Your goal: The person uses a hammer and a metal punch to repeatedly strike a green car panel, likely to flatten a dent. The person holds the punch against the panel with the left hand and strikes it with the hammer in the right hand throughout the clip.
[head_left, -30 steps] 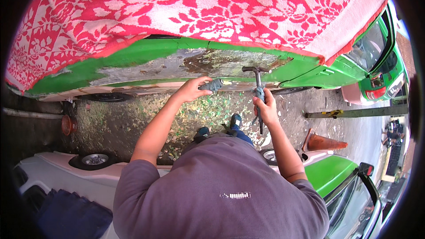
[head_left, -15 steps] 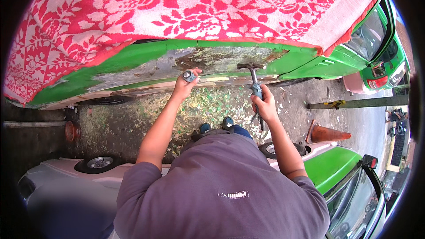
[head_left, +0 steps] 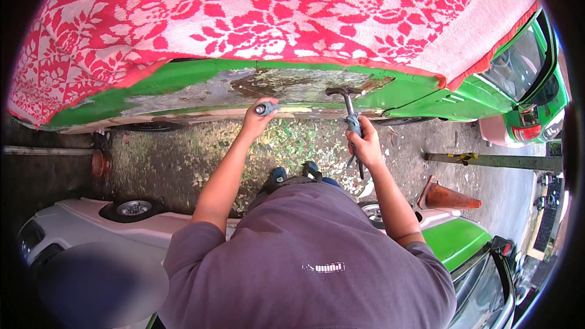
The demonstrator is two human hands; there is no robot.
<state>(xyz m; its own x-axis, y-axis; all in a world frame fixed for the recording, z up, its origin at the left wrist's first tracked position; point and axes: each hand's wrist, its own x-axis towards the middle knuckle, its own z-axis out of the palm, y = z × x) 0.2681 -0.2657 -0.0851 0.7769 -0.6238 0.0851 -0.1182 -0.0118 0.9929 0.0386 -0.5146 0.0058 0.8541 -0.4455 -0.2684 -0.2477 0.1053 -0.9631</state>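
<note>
In my left hand [head_left: 259,117], the fingers curl round a short grey-blue tool handle [head_left: 264,108] with a round metal-looking end; its working part does not show. My right hand [head_left: 366,144] is closed on a hammer [head_left: 349,100]. Its dark head points toward the car, and a grey-blue piece surrounds the shaft just above my fingers. Dark ends stick out below my fist. Beyond both hands lies a green car body panel [head_left: 292,87], its paint stripped to grey and brown patches. I cannot tell whether either tool touches it.
A red-and-pink floral blanket [head_left: 256,12] drapes over the car. Paint flakes litter the ground [head_left: 177,158]. Behind me stand a pale car [head_left: 79,213] and a green one [head_left: 454,240]. An orange cone [head_left: 451,196] and a post [head_left: 493,160] are at the right.
The view has shifted slightly, and the car panel sits a little further left in it. My left hand's tool has turned more sideways. Both hands keep their hold.
</note>
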